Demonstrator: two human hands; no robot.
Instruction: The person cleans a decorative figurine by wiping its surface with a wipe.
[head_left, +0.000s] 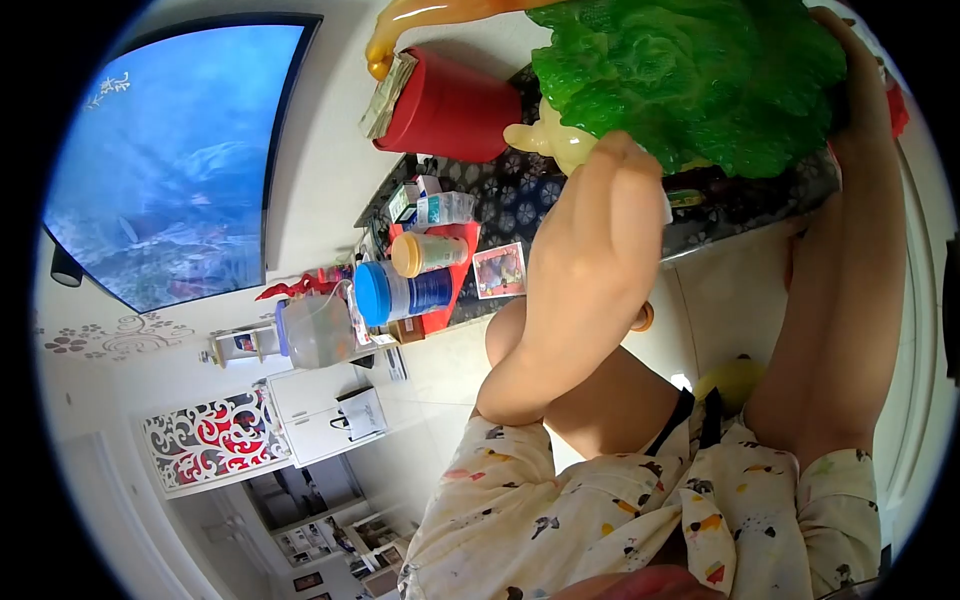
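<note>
— Where to find the cabbage-shaped ornament?
— Between one and two o'clock in the view, over the dark tabletop.
— And the hands? Apart?
— Apart. Left hand at its seven-to-eight o'clock edge, fingers bunched beside the pale stalk; closed on something or merely touching, cannot tell. Right hand against the three o'clock side, fingers mostly hidden; grip impossible to judge.
— Heavy?
— Probably, judging by size and resin-like gloss. Stiff, too, and slippery on the polished parts.
— Fragile?
— Likely, at the thin ruffled leaves. Better to avoid pinching there; support low, beneath the solid stalk, with both palms.
— Anything near?
— Red container at nine o'clock, worth keeping clear of.
</note>
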